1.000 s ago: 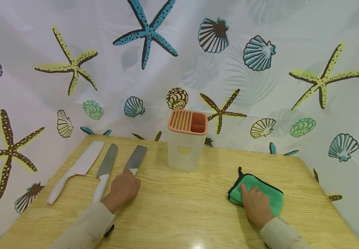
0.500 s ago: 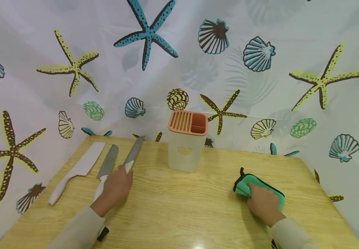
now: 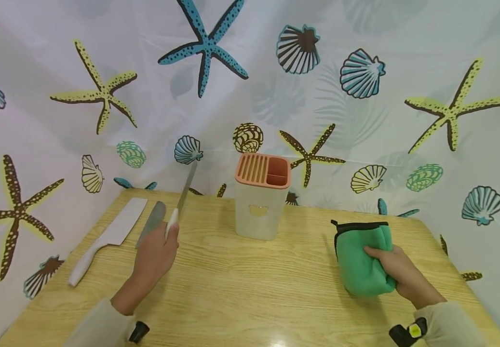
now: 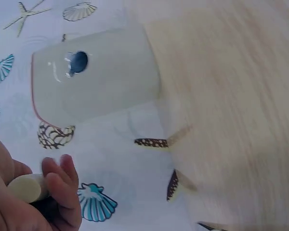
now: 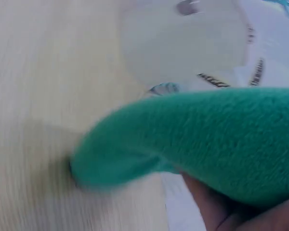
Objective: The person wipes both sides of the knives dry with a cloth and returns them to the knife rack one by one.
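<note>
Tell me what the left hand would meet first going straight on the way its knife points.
Probably the patterned sheet: the knife in the left hand points up and forward towards it, with the container off to the right. The gap is unclear.

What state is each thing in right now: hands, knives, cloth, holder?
Left hand: gripping a knife handle.
Held knife: off the table, blade pointing away from the person.
Cleaver: lying flat on the table.
Other knife: lying on the table, partly hidden by the left hand.
Right hand: gripping the cloth.
Green cloth: bunched, held; table contact unclear.
Holder: upright, no knives visible in its slots.
</note>
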`<state>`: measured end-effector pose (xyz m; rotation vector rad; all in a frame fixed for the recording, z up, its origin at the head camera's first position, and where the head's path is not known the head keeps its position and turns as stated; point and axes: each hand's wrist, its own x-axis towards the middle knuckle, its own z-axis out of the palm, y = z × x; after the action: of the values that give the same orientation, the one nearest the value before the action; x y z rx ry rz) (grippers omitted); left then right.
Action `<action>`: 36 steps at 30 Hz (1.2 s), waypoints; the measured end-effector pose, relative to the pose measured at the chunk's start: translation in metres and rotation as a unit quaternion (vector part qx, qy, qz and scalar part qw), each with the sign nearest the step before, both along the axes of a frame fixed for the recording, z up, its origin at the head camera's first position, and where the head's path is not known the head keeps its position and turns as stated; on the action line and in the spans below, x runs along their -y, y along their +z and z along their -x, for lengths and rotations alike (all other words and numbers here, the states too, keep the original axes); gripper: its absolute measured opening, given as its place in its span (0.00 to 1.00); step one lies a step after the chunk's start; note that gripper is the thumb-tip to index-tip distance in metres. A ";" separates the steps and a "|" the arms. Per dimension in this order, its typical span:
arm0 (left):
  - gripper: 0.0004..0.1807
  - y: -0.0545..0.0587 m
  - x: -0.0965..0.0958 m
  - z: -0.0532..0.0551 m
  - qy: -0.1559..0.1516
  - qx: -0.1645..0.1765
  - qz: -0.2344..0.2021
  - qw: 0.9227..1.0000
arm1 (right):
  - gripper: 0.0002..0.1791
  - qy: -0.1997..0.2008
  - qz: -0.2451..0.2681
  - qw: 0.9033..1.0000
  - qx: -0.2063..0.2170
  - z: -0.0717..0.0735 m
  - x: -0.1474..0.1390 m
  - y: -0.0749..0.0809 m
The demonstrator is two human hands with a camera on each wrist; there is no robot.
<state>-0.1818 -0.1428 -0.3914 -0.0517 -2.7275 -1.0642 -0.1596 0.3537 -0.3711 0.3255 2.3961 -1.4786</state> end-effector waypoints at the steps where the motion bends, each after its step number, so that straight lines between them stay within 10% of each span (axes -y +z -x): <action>1: 0.25 0.002 -0.002 -0.002 0.001 -0.010 -0.010 1.000 | 0.40 -0.002 0.035 0.999 0.010 -0.001 -0.002 0.002; 10: 0.23 0.025 -0.027 -0.023 -0.040 -0.029 -0.164 0.985 | 0.34 0.018 0.200 0.980 -0.013 -0.010 0.010 0.011; 16: 0.21 0.030 -0.048 -0.035 -0.111 0.054 -0.306 0.944 | 0.43 0.025 0.229 0.973 -0.023 -0.014 0.029 0.025; 29: 0.17 0.018 -0.096 -0.050 -0.205 0.154 -0.409 0.876 | 0.26 -0.042 0.152 0.967 -0.200 -0.031 0.097 0.063; 33: 0.16 0.017 -0.110 -0.055 -0.229 0.159 -0.418 0.865 | 0.18 -0.010 0.110 0.944 -0.311 -0.040 0.128 0.068; 36: 0.16 0.017 -0.118 -0.059 -0.240 0.158 -0.424 0.859 | 0.20 0.050 0.008 0.902 -0.430 -0.045 0.152 0.067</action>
<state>-0.1229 -0.0247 -0.3746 -0.4661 -2.2542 -2.5161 -0.1147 0.2013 -0.3041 -0.5847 2.9546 -1.8449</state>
